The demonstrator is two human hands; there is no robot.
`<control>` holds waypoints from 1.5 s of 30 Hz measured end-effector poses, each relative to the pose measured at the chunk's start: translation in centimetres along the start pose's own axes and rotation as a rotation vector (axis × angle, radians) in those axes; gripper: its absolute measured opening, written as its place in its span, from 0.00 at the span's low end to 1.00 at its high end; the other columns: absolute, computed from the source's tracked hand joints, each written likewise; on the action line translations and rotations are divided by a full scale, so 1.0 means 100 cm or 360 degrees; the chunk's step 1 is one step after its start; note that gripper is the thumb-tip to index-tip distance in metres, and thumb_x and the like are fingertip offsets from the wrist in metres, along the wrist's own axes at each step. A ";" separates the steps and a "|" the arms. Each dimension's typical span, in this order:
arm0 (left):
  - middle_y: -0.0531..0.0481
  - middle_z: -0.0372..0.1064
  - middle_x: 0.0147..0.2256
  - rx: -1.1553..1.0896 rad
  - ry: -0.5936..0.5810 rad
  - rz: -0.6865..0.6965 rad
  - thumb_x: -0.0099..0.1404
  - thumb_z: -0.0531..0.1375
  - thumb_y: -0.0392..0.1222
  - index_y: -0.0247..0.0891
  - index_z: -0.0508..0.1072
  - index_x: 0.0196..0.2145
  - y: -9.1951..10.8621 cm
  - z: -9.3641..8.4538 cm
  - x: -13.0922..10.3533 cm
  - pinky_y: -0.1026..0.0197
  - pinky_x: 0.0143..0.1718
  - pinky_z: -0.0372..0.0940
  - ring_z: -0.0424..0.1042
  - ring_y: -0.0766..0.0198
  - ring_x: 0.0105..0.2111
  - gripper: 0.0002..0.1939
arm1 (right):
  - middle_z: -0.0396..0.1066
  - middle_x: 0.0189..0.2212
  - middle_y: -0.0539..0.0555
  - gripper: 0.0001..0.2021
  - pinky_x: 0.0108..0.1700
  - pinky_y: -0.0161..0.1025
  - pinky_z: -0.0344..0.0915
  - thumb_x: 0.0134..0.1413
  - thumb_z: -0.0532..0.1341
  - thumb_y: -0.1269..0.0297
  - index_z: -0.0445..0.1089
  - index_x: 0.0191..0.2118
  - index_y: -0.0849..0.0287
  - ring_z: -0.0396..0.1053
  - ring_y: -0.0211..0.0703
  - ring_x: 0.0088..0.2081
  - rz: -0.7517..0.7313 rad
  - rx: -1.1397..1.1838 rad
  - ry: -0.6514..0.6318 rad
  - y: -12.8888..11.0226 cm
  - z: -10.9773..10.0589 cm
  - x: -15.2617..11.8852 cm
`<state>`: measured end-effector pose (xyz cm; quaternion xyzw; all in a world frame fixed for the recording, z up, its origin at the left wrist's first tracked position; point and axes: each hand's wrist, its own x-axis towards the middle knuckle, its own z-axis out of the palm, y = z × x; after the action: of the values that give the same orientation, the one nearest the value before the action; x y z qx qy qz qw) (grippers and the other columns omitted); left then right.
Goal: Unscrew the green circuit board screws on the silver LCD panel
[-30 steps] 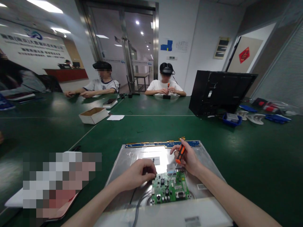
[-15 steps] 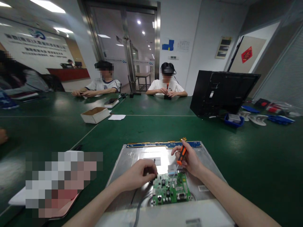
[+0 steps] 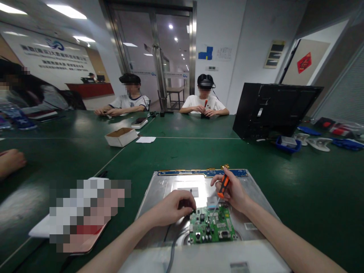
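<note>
The green circuit board (image 3: 212,227) sits on the near half of the bare metal back of a monitor panel (image 3: 167,185), which lies flat on the green table (image 3: 298,182) right in front of me. My right hand (image 3: 231,191) is closed around the orange-handled screwdriver (image 3: 222,186), fingers wrapped on the grip, wrist cocked up off the panel, forearm coming in from the lower right. The shaft slants down and left, its tip down on the board's upper middle. My left hand (image 3: 173,206) is curled, knuckles up, fingertips pinched at the board's upper left corner; whether it has hold of anything there I cannot tell. A grey cable (image 3: 173,248) runs from under that hand toward me. Along the panel's far edge lies a narrow blue strip board (image 3: 199,172). Farther out on the table: a white cardboard box (image 3: 121,137), and to the right a black monitor (image 3: 274,110) standing with its back to me. Two people sit across the table.
</note>
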<state>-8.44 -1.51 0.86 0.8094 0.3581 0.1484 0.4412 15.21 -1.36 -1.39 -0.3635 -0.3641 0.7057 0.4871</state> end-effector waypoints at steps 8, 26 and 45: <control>0.54 0.68 0.27 0.0046 0.0035 0.0039 0.53 0.57 0.30 0.36 0.74 0.30 0.000 0.002 0.001 0.66 0.29 0.58 0.63 0.67 0.26 0.08 | 0.50 0.10 0.42 0.28 0.15 0.32 0.37 0.50 0.58 0.38 0.71 0.25 0.63 0.39 0.27 0.12 -0.0004 -0.0030 -0.0026 0.000 0.003 -0.003; 0.53 0.67 0.26 0.0180 0.0087 0.0025 0.58 0.61 0.37 0.36 0.73 0.29 0.002 0.003 -0.001 0.65 0.29 0.57 0.64 0.65 0.28 0.03 | 0.49 0.10 0.41 0.29 0.15 0.31 0.37 0.48 0.58 0.36 0.71 0.24 0.63 0.41 0.27 0.11 0.0011 -0.0054 -0.0033 0.001 0.004 -0.002; 0.56 0.62 0.24 0.0252 0.0131 -0.0026 0.60 0.62 0.39 0.36 0.69 0.27 0.005 0.005 0.001 0.65 0.28 0.52 0.60 0.67 0.26 0.07 | 0.52 0.10 0.42 0.29 0.14 0.30 0.37 0.46 0.59 0.35 0.71 0.24 0.62 0.41 0.27 0.10 0.0011 -0.0071 0.0006 0.001 0.007 -0.001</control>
<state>-7.84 -1.90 0.92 0.8321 0.3931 0.1491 0.3618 14.60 -1.59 -1.11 -0.3768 -0.3776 0.6985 0.4770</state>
